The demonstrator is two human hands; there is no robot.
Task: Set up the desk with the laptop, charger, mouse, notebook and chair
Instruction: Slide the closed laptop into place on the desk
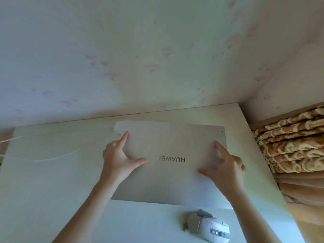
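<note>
Laptop: a silver laptop (168,165) is lying closed and flat on the pale desk (52,172), its lid logo reading upside down from where the person is standing, its far edge sitting near the wall.
Left hand: the left hand (119,160) is resting on the lid's left part, forefinger stretching toward the far left corner and thumb spreading toward the logo; the fingers are lying fairly straight, pressing rather than gripping anything.
Right hand: the right hand (226,165) is sitting on the lid's right part, forefinger pointing to the far right corner, thumb reaching inward, the other fingers curling over the right edge; whether they are hooking under it I cannot tell.
Mouse: a white and grey mouse (208,227) is lying on the desk just in front of the laptop's near edge, to the right, apart from both hands.
Cable: a thin white cable (57,156) is trailing across the desk's left side.
Surroundings: patterned fabric (289,141) is lying folded beside the desk's right edge.
</note>
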